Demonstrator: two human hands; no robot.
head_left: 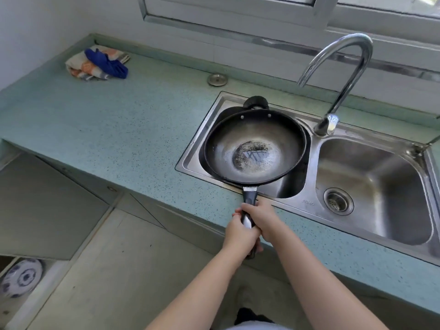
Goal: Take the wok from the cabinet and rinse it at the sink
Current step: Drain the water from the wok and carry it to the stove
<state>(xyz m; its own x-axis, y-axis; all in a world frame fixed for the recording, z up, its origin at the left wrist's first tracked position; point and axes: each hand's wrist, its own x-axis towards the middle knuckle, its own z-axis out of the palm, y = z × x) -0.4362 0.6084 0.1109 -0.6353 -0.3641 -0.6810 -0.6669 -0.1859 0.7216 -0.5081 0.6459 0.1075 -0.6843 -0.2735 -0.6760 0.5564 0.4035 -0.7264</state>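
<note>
Double steel sink [357, 210] set in speckled teal worktop [119, 120]. Left basin holds the wok [254, 146], round, dark, dull grey inside with a charred patch at its centre (small loop handle at far rim). Right basin bare, drain strainer [338, 201] showing. Left hand [240, 234] and right hand [259, 217]: each grip wrapped tight round the wok's long black handle [248, 210], over the worktop's front edge.

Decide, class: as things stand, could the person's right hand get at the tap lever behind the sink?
Probably not yet: the right hand and left hand both grip the wok handle. The path to the lever looks clear once it lets go.
</note>
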